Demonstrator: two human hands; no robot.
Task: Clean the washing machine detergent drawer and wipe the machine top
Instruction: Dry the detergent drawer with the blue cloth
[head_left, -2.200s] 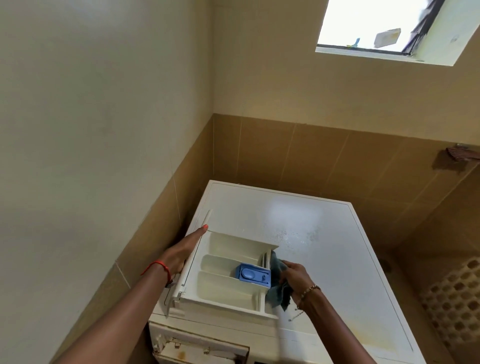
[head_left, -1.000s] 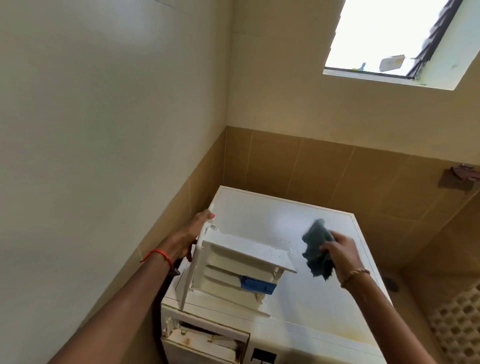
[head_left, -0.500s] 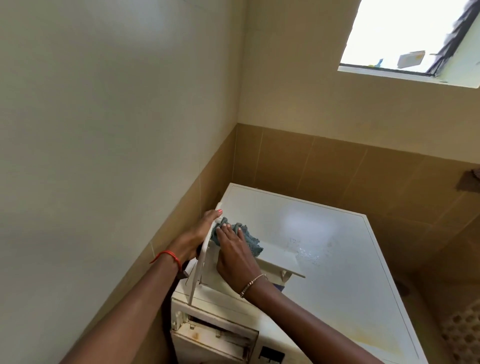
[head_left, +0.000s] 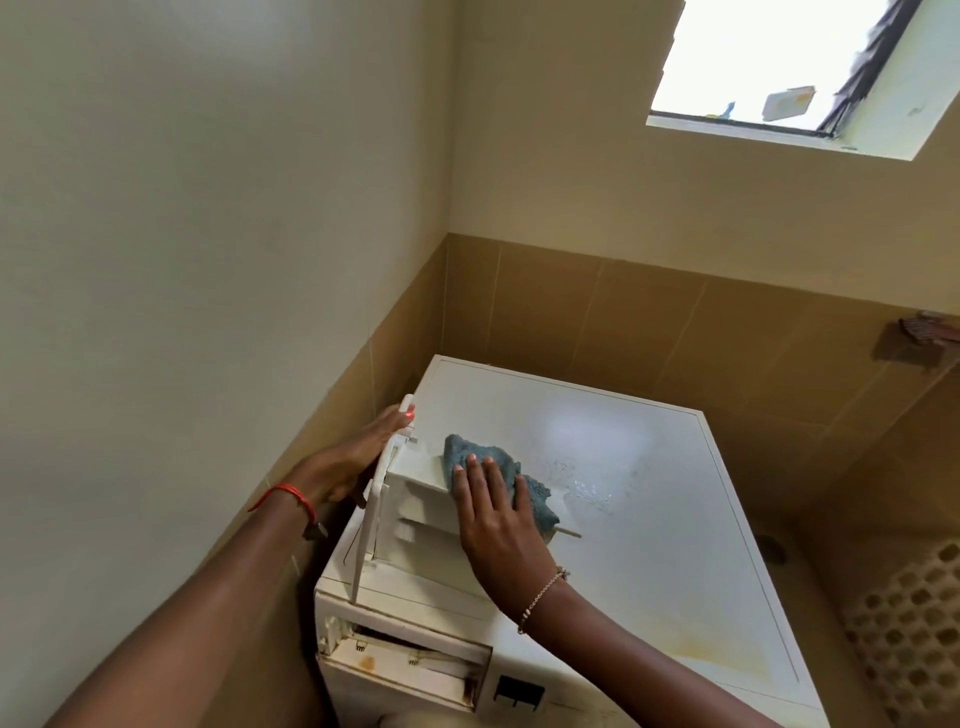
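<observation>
Cream walls (head_left: 208, 208); tan tiles (head_left: 623, 322); bright window (head_left: 753, 57)

One camera, worn on the person's head, looks forward and down onto the washing machine (head_left: 639, 545) from close above its front.

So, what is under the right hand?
A blue cloth, pressed flat against the drawer by the right hand. The drawer surface beneath the cloth is covered and cannot be seen.
</observation>
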